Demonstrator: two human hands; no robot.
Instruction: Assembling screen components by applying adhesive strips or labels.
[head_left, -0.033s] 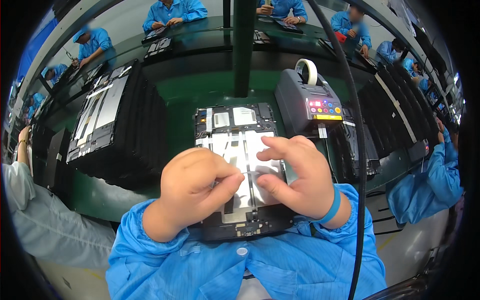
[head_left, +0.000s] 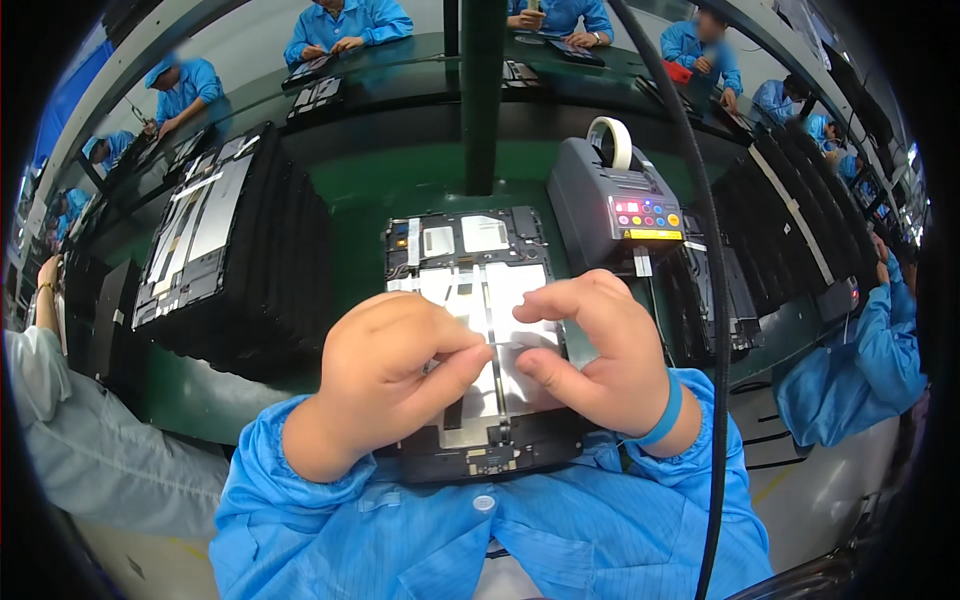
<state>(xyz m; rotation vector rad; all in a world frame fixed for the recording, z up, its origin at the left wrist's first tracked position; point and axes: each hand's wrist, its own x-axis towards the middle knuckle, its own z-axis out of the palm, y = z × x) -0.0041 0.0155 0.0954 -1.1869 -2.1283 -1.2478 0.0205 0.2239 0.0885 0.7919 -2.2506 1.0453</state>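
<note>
Blue sleeves frame the lower edge, and out of them come two bare hands meeting over one opened tablet chassis (head_left: 470,250) that lies flat on the green bench (head_left: 390,190), directly in front of the person. The left hand (head_left: 395,365) has its fingers curled inward, forefinger and thumb pinched toward the silver middle of the chassis; whether they actually grip a small strip or part there I cannot tell, since the knuckles hide it. The right hand (head_left: 600,345) (one blue wristband (head_left: 662,415) on its wrist) is half closed too, thumb pressing down on the silver plate and forefinger bent above it, fingertips nearly touching those of the left.

Just behind the chassis to the right stands one grey tape dispenser (head_left: 612,205) with a single white roll (head_left: 611,140) on top and a row of coloured buttons. One black cable (head_left: 712,330) hangs down past it. Two ranks of black trays stand on edge: one stack (head_left: 235,250) to the left, one stack (head_left: 790,215) to the right. At least five other people in blue coats sit along the far benches.
</note>
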